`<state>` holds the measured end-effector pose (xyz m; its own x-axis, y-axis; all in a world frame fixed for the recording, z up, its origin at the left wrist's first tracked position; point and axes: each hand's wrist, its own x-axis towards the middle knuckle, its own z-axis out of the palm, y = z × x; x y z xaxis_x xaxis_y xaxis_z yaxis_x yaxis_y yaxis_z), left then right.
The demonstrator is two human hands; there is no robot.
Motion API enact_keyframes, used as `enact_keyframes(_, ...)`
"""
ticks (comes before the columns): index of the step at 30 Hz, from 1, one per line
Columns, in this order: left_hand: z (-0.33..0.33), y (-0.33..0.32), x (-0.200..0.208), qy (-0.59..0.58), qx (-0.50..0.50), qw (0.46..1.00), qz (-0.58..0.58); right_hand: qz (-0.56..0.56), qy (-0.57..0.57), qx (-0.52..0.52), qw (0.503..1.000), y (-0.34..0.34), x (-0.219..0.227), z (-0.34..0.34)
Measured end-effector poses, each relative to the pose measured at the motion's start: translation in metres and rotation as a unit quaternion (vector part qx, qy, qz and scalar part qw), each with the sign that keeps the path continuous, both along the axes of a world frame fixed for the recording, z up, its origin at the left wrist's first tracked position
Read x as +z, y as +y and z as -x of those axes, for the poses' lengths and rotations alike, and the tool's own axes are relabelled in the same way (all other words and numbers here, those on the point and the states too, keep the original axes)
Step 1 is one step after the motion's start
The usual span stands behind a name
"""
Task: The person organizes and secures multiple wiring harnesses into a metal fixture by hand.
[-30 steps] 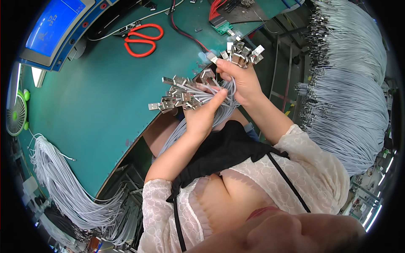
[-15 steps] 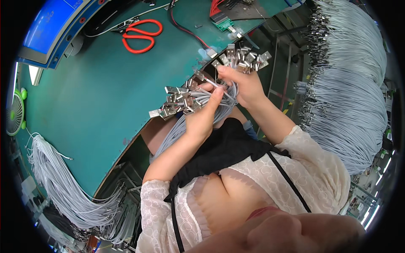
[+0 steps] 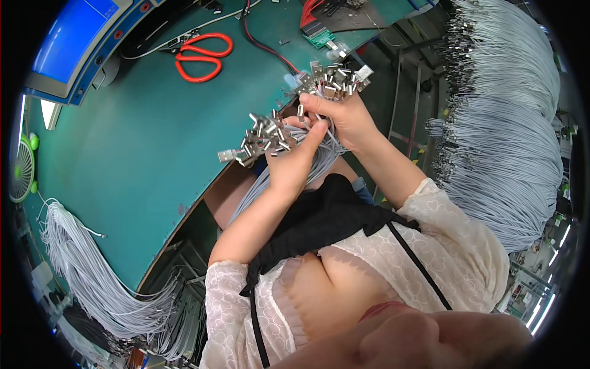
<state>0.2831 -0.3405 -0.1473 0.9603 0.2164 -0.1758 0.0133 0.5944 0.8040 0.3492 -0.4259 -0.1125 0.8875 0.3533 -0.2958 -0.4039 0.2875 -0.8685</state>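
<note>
My left hand [image 3: 294, 161] is closed round a bundle of grey USB cables [image 3: 255, 192], its metal plugs [image 3: 264, 138] fanned out to the left over the table edge. Close beside it, my right hand [image 3: 347, 120] is closed on a second bunch of the same cables, whose metal plugs [image 3: 337, 80] point up past the thumb. Between the two thumbs a single USB plug [image 3: 300, 112] stands upright. Below the hands the grey cords loop together and run down across my lap. The fingers underneath are partly hidden by the cords.
Red-handled scissors [image 3: 204, 57] lie on the green table [image 3: 141, 166]. Behind them is a blue-framed device with a screen [image 3: 74, 40]. A small green circuit board [image 3: 319, 38] with red wires sits near the far edge. Large cable stacks [image 3: 498, 141] rise at right; another bundle [image 3: 92, 264] hangs at left.
My right hand has shifted slightly left and its plugs have bunched nearer the left hand. The plugs in my left hand have turned, and one now stands upright between the thumbs.
</note>
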Motion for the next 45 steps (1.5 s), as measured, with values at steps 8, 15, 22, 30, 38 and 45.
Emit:
enact_keyframes(8,0.010,-0.004,-0.005,-0.001,0.059,0.997,-0.048,-0.040,0.011,0.000,0.999,-0.019,-0.015,-0.008)
enact_keyframes(15,-0.002,-0.003,-0.001,0.015,0.037,0.999,0.002,-0.046,0.073,-0.038,0.996,-0.012,-0.014,-0.010)
enact_keyframes(22,0.002,0.004,-0.007,0.009,0.022,0.985,-0.169,-0.038,0.054,-0.077,0.995,-0.001,-0.021,-0.008)
enact_keyframes(30,0.010,-0.001,-0.005,-0.047,0.026,0.994,-0.099,-0.106,0.035,-0.042,0.993,-0.029,-0.045,-0.011)
enact_keyframes(38,0.017,0.006,-0.015,-0.032,0.008,0.994,-0.106,0.134,0.008,-0.240,0.961,-0.076,-0.051,-0.019)
enact_keyframes(45,0.015,-0.003,-0.011,-0.026,-0.025,0.998,-0.048,0.208,-0.175,-0.167,0.948,-0.076,-0.037,-0.002)
